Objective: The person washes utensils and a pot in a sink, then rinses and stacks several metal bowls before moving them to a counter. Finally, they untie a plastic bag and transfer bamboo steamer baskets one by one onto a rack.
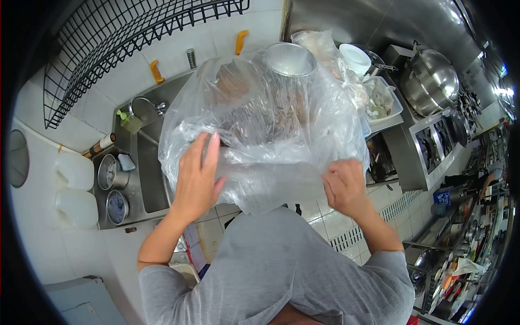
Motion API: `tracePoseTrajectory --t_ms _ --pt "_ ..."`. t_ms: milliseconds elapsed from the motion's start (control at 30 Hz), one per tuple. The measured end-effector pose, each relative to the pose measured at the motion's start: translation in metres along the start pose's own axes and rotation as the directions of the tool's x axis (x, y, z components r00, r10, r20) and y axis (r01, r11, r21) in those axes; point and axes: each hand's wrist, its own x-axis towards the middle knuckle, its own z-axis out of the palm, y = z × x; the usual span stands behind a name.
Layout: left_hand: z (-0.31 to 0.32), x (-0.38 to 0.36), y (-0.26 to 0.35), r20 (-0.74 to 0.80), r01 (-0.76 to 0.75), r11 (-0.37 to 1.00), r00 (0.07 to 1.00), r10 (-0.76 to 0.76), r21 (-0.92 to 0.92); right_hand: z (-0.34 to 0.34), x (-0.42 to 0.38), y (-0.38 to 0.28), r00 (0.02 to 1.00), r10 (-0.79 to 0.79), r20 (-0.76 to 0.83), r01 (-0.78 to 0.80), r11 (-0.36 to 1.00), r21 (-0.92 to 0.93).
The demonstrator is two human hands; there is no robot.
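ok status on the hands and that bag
Left hand flat on clear plastic bag. Right hand gripping its edge. Bag held up over sink, nothing blocking.

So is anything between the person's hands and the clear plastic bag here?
Nothing visible. The left hand lies flat against the clear plastic bag, fingers spread on its film, and the right hand is closed on the bag's lower edge. The sink and metal bowl show behind the bag, not in front.
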Motion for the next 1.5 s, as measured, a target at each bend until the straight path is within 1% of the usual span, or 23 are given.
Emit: tracePoseTrajectory --t_ms 33,133,200,267,333,433,467,533,567,667,700,767,800,867,933,1133,1200,1233,1267,1333,1367,1433,1500 --pt "0.001 -0.005 0.0 0.005 0.039 0.999 0.999 -0.039 -0.022 0.0 -0.005 -0.005 0.997 -0.02 -0.074 0.023 0.999 0.043" --pt "0.006 -0.022 -0.003 0.046 0.183 0.975 0.983 -0.179 -0.123 0.012 -0.021 -0.011 0.987 -0.022 0.162 -0.008 0.984 0.179" --pt "0.032 -0.041 -0.017 0.113 0.323 0.916 0.946 -0.305 -0.238 0.056 -0.066 0.005 0.902 0.051 0.428 -0.131 0.978 0.16" --pt "0.075 -0.07 -0.061 0.226 0.411 0.848 0.909 -0.351 -0.335 0.074 -0.089 0.018 0.711 0.124 0.692 -0.224 0.973 0.055" --pt "0.106 -0.094 -0.102 0.305 0.482 0.79 0.871 -0.385 -0.38 0.076 -0.092 0.028 0.408 0.211 0.888 -0.232 0.965 -0.123" --pt "0.058 -0.064 -0.093 0.372 0.65 0.572 0.758 -0.536 -0.5 0.021 -0.036 0.013 0.723 0.209 0.658 -0.396 0.907 0.146" --pt "0.052 -0.056 -0.093 0.283 0.556 0.537 0.813 -0.509 -0.634 0.0 -0.01 0.006 0.811 0.207 0.548 -0.401 0.878 0.262" --pt "0.042 -0.038 -0.092 0.081 0.311 0.44 0.88 -0.468 -0.842 -0.026 0.029 -0.002 0.871 0.123 0.476 -0.358 0.823 0.442" --pt "0.031 -0.022 -0.081 0.021 0.258 0.475 0.894 -0.448 -0.841 -0.031 0.043 -0.002 0.897 0.083 0.434 -0.327 0.786 0.525" --pt "0.02 0.011 -0.075 -0.057 0.215 0.647 0.926 -0.372 -0.732 -0.01 0.067 0.013 0.887 0.1 0.45 -0.183 0.972 0.145" --pt "0.016 0.018 -0.074 -0.119 0.219 0.796 0.932 -0.341 -0.565 -0.01 0.076 0.023 0.928 0.13 0.348 -0.178 0.978 0.109" --pt "0.012 0.034 -0.095 -0.233 0.166 0.928 0.939 -0.252 -0.332 -0.015 0.099 0.053 0.984 0.136 0.116 -0.134 0.991 -0.018" --pt "0.009 0.043 -0.106 -0.272 0.146 0.968 0.941 -0.199 -0.203 -0.017 0.112 0.07 0.994 0.109 -0.009 -0.109 0.988 -0.111" --pt "0.001 0.067 -0.12 -0.31 0.136 0.987 0.938 -0.156 -0.087 -0.023 0.148 0.101 0.987 0.129 -0.101 -0.139 0.985 -0.102" --pt "-0.003 0.093 -0.132 -0.343 0.116 0.993 0.932 -0.114 -0.012 -0.01 0.179 0.142 0.986 0.103 -0.13 -0.132 0.962 -0.237" --pt "0.046 0.144 -0.191 -0.175 0.36 0.929 0.923 -0.343 0.082 0.094 0.222 0.265 0.946 0.283 0.161 -0.238 0.938 -0.252" --pt "0.074 0.148 -0.208 -0.115 0.394 0.919 0.914 -0.39 0.015 0.133 0.208 0.286 0.917 0.311 0.25 -0.243 0.932 -0.268" --pt "0.091 0.148 -0.218 -0.082 0.414 0.91 0.907 -0.414 -0.017 0.143 0.201 0.287 0.896 0.305 0.322 -0.272 0.952 -0.143" --pt "0.114 0.147 -0.235 -0.042 0.478 0.871 0.873 -0.485 -0.112 0.149 0.194 0.285 0.873 0.287 0.393 -0.305 0.952 -0.018" --pt "0.153 0.146 -0.268 0.06 0.592 0.754 0.796 -0.602 -0.287 0.16 0.184 0.274 0.824 0.333 0.458 -0.322 0.941 -0.105" --pt "0.16 0.143 -0.272 0.143 0.634 0.663 0.757 -0.638 -0.397 0.164 0.182 0.267 0.796 0.36 0.487 -0.329 0.932 -0.151" --pt "0.178 0.131 -0.271 0.328 0.697 0.424 0.674 -0.662 -0.578 0.166 0.177 0.259 0.819 0.364 0.443 -0.374 0.925 -0.068" --pt "0.143 0.131 -0.25 0.264 0.587 0.695 0.809 -0.525 -0.416 0.147 0.183 0.25 0.831 0.315 0.458 -0.345 0.938 -0.019"
